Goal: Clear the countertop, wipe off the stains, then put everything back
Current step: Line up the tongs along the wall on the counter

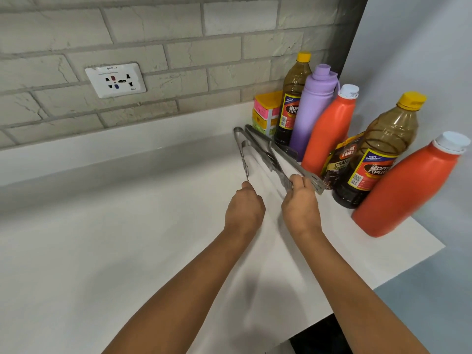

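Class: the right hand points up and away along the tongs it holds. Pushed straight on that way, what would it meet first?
Probably the purple bottle, or the dark bottle beside it. The right hand follows its tongs, whose tips end just short of them; depth is unclear.

A home kitchen: white countertop (127, 251), brick backsplash (153, 34), sauce bottles (378, 154) (tongs (258, 152) too).
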